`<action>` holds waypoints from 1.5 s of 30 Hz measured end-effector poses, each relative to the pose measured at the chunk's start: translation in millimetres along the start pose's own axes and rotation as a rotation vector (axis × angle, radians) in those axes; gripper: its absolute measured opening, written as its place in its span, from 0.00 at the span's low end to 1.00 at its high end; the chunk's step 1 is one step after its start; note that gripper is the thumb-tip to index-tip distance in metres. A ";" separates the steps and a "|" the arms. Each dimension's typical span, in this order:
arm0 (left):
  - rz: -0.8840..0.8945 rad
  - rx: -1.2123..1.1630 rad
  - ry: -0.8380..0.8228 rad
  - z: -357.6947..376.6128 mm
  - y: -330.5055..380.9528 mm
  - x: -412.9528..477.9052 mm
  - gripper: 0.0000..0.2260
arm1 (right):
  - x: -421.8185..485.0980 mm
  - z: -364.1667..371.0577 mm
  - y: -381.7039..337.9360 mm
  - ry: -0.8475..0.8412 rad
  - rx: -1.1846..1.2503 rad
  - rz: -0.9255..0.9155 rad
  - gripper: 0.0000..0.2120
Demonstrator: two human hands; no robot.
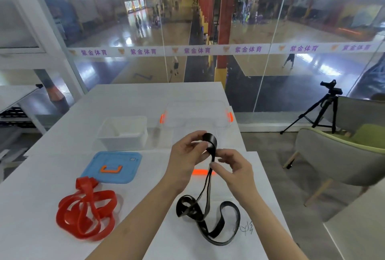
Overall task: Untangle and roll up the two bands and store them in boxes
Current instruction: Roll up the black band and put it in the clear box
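Observation:
A black band is held up above the white table. Its top end is wound into a small roll between the fingers of my left hand. My right hand pinches the two strands just below the roll. The rest of the black band hangs down and lies in loose loops on the table. A red band lies tangled on the table at the left, untouched. Two boxes stand further back: a white box and a clear box with orange latches.
A blue lid with an orange handle lies flat in front of the white box. A clear lid with an orange strip lies under my hands. A glass wall stands behind the table. A chair and a tripod are at the right.

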State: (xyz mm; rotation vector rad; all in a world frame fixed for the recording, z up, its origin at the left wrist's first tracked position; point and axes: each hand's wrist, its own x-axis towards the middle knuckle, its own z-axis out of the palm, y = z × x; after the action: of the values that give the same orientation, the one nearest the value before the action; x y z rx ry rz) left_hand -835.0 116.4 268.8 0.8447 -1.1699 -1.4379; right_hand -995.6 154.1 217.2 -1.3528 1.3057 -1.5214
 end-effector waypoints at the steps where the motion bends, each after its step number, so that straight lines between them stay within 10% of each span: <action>1: -0.004 -0.031 0.005 1.8 0.9 0.2 0.10 | -0.7 0.3 -0.8 0.001 0.014 0.001 0.16; 15: 0.059 -0.312 0.070 -10.9 12.8 2.6 0.17 | -5.0 11.7 3.5 0.042 0.155 0.061 0.17; 27: 0.371 0.738 0.119 -51.7 2.9 -0.1 0.18 | 18.3 -10.4 -22.4 0.111 0.113 -0.065 0.14; 36: 0.825 1.370 0.132 -49.5 5.3 8.5 0.37 | 13.2 -10.0 -26.4 0.035 -0.085 -0.111 0.11; 42: 0.951 1.479 0.154 -46.9 -11.7 10.7 0.10 | 9.7 -7.3 -27.8 0.012 -0.158 -0.165 0.11; 45: 0.682 1.351 0.002 -41.3 -12.1 4.5 0.08 | 10.1 -6.1 -29.8 0.001 -0.160 -0.172 0.12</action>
State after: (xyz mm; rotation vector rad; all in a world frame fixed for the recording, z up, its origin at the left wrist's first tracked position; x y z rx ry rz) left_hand -800.6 102.7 246.4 1.1063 -2.1552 0.0651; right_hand -1000.2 153.1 248.9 -1.6018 1.3654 -1.5578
